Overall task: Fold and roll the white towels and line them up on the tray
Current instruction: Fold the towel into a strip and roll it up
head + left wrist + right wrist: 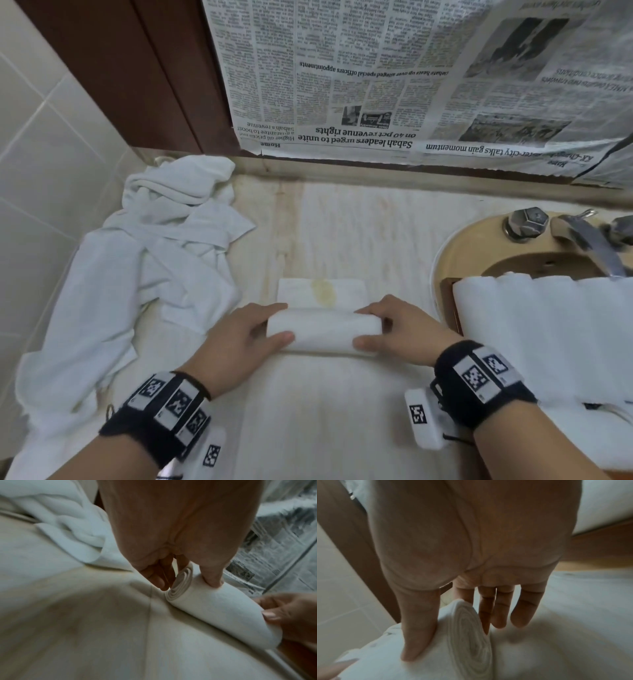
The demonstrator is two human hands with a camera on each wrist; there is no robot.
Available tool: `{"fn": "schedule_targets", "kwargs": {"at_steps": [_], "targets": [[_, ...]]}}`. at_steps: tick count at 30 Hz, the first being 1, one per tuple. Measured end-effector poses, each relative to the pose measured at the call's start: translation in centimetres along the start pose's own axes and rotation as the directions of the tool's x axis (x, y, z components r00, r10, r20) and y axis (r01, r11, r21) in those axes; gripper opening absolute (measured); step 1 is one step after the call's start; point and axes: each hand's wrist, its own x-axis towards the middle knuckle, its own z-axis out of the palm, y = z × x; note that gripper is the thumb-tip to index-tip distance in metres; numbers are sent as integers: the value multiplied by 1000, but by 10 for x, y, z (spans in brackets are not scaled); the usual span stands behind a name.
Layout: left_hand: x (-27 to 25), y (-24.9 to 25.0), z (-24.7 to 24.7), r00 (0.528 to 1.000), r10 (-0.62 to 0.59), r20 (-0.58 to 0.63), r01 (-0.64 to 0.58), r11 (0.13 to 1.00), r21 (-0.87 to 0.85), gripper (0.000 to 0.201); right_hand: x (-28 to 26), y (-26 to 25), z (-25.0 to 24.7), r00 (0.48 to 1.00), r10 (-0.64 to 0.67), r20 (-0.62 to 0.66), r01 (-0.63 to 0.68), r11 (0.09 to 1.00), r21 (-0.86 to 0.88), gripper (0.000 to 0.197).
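- White loose towels (144,246) lie heaped at the left of the frame, on the table (342,222).
- Left hand (236,339) at lower centre: its grip pinches the left end of the roll (323,330), thumb on top, fingers (155,577) at the spiral end.
- The roll lies mid-frame on the table, its flat unrolled tail, yellow-stained, stretching towards the wall.
- Right hand (397,329) pinches the right end likewise, thumb pressed into the cloth.
- Rolled towels (548,329) fill the right edge, on a wooden tray (448,301), below a tap (582,236).
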Motion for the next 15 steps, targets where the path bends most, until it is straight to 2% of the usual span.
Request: {"fn": "schedule_targets", "kwargs": {"at_steps": [3,5,7,10,11,12,15], "targets": [[-9,5,7,988,-134,-82,121,981,-149,41,-9,8,18,989,50,-139,-18,974,225,43],[-8,10,10,974,-181,-133,159,974,-158,33,-13,5,27,963,101,-250,0,927,375,42],[-4,16,12,961,-214,-176,188,970,-154,33,-15,1,35,927,122,-354,44,903,427,38],[3,21,14,935,-245,-255,215,966,-143,34,-17,-4,48,838,85,-538,94,950,297,18],[4,23,13,928,-247,-278,213,966,-147,30,-17,-3,52,810,57,-584,94,970,224,16],[5,25,13,924,-238,-301,203,969,-143,26,-16,-3,55,798,21,-602,92,983,156,23],[7,29,14,924,-150,-351,135,989,-67,11,-13,-2,53,883,-64,-465,47,998,-47,56]]}}
